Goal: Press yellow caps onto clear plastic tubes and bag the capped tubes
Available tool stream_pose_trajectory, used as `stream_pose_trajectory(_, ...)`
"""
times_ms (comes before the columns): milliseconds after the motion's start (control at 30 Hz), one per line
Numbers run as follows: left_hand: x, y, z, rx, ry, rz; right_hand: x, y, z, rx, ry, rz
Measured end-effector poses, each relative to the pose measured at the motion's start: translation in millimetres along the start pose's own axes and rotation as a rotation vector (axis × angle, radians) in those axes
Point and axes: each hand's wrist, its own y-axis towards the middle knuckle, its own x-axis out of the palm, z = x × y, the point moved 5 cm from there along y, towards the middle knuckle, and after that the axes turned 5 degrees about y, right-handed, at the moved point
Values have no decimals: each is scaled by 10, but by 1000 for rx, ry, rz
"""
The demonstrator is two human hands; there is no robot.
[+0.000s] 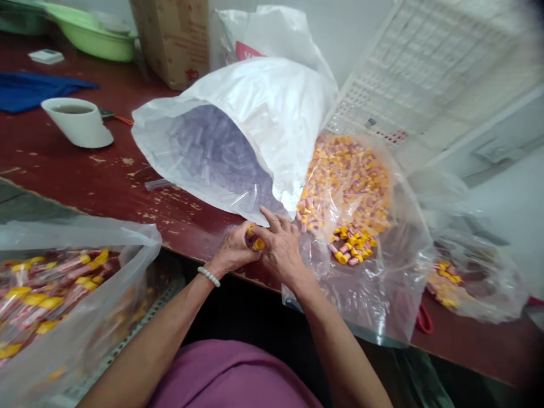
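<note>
**Table (63,164):** dark red, scuffed top; everything below stands or lies on it, or at its near edge.

**Left hand (233,249):** at the near table edge, curled closed around yellow-capped pieces (257,244). A white bead bracelet (209,276) is on the wrist.

**Right hand (283,246):** touches the left hand, its thumb side against the same yellow-capped pieces. The fingers are loosely spread and reach to the lip of the white sack. Whether it grips the pieces cannot be told.

**Containers**
1. White sack (272,107): lies on its side just beyond the hands with its mouth open toward the person. It is full of clear tubes (208,150). One loose tube (159,184) lies on the table beside the mouth.
2. Clear bag (382,283): just right of the hands, open, holding a heap of yellow caps and pink parts (344,181).
3. Second clear bag (488,283): further right, crumpled, with a few yellow pieces at the bottom.
4. Left clear bag (85,317): below the table edge on the left, filled with red tubes with yellow caps (46,289).
5. White cup (79,122): slanted shape, holding dark liquid.
6. Green basin (96,37): far left corner; its contents are not visible.
7. Cardboard box (174,39): behind the sack, closed on the side in view.
8. White slatted crate (425,68): propped at a tilt on the right.

**Loose:** a blue cloth (29,90) at the far left.
</note>
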Motion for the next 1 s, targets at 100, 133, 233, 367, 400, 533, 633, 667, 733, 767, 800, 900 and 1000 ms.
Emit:
stream_pose_trajectory(100,1,-1,-4,3,14,18,-215,-86,183,59,170,157)
stream_pose_trajectory(133,-5,0,2,-1,24,27,-317,-166,321,111,208,253)
stream_pose_trajectory(233,-30,3,51,7,37,43,-610,-585,913,397,95,494)
stream_pose_trajectory(367,-46,-5,88,-6,16,59,-685,-1163,1634,650,-83,446)
stream_pose_trajectory(400,-42,-8,86,-7,7,61,-641,-1255,1746,669,-92,411)
stream_pose_trajectory(533,-21,-17,55,9,-1,72,-443,-1432,1954,738,-146,316)
stream_pose_trajectory(633,-13,-20,37,-3,1,76,-452,-1451,1970,801,-179,292)
stream_pose_trajectory(667,-13,-20,36,-9,-2,76,-497,-1445,1945,826,-195,294)
stream_pose_trajectory(733,-13,-20,42,-19,-6,72,-633,-1402,1801,857,-200,344)
stream_pose_trajectory(767,-14,-20,46,-23,-9,70,-705,-1351,1670,840,-165,394)
stream_pose_trajectory(800,-14,-20,50,-25,-12,67,-763,-1275,1499,796,-105,445)
stream_pose_trajectory(900,-12,-21,57,-30,-28,57,-769,-867,796,423,220,465)
stream_pose_trajectory(1000,-14,-22,62,-22,-28,59,-554,-453,155,83,337,345)
